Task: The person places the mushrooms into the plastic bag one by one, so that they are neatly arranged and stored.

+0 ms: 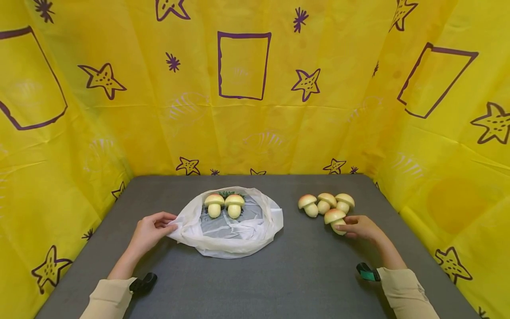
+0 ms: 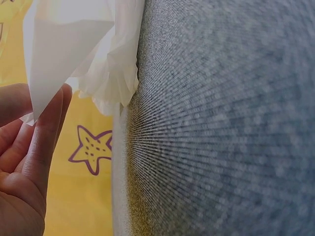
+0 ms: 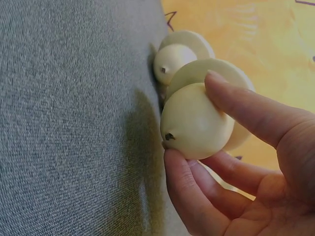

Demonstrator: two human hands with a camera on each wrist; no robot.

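Observation:
The left hand (image 1: 149,231) pinches the left edge of a white plastic bag (image 1: 231,249); in the left wrist view the bag's corner (image 2: 54,54) is between thumb and fingers (image 2: 44,132). The bag lies with its mouth spread open, and two mushrooms (image 1: 214,206) (image 1: 234,206) show side by side within its rim. At the right, the right hand (image 1: 364,229) grips a mushroom (image 1: 334,218) by its stem. The right wrist view shows thumb and fingers around this pale mushroom (image 3: 197,120), with another mushroom (image 3: 174,61) behind it.
Three more mushrooms (image 1: 308,205) (image 1: 326,203) (image 1: 344,202) stand close together just beyond the right hand. A dark grey cloth surface (image 1: 255,283) lies under everything. Yellow curtains (image 1: 247,124) with purple drawings enclose the back and both sides.

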